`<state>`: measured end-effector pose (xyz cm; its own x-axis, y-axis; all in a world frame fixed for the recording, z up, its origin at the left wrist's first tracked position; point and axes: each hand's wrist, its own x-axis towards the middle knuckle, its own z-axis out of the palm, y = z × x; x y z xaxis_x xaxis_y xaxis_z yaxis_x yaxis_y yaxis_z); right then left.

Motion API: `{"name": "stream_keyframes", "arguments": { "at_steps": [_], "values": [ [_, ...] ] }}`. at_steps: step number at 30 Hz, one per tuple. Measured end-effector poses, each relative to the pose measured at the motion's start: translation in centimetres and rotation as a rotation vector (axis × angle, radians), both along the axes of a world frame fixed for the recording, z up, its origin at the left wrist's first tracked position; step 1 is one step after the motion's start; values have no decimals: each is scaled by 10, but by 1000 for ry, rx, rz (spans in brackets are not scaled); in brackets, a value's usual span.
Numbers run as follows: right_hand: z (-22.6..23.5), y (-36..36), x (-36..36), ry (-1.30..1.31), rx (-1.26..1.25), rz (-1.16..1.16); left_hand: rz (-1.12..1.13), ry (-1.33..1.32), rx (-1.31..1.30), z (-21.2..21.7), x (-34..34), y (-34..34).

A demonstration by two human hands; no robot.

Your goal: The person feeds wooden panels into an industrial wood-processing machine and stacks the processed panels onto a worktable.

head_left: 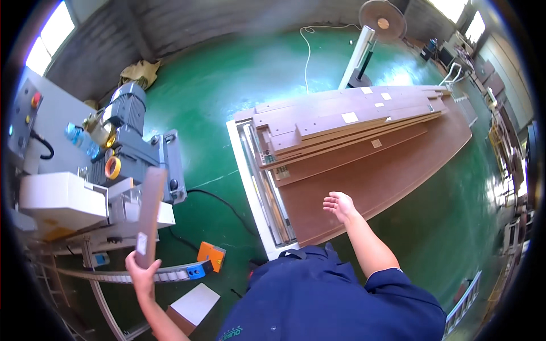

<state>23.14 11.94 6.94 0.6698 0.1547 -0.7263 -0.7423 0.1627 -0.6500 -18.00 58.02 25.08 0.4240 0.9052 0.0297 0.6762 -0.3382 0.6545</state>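
My left hand (143, 275) is closed round the lower end of a narrow brown board strip (151, 213), which stands up at a slight tilt and bears a small white label near my fingers. The strip is in front of the grey and white machine, by a curved roller track (176, 275). My right hand (340, 207) hangs with fingers apart and nothing in it, over a large brown panel (352, 187). On that panel's far side lies a stack of brown boards (318, 128), with several small white labels on top.
At left stands a machine with a grey motor (128, 108), a yellow tape roll (113, 167) and a clear bottle (82, 140). An orange box (211, 257) and a white-topped carton (196, 301) are low at left. A black cable (224, 206) crosses the green floor. A fan (383, 24) stands beyond the panels.
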Motion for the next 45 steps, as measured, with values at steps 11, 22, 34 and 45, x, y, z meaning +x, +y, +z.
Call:
{"name": "stream_keyframes", "arguments": {
  "at_steps": [11,22,34,45],
  "values": [
    [-24,-139,7,-65,-45,-145,-736,-117,-306,-29,471,-118],
    [-58,-344,-117,184,-280,-808,-974,150,-13,-82,723,-260],
    [-89,-346,-124,297,-231,-683,-1251,253,299,-119,740,-276],
    [-89,-356,-98,198,-240,-586,-1184,143,80,-112,725,-275]
  ]
}}
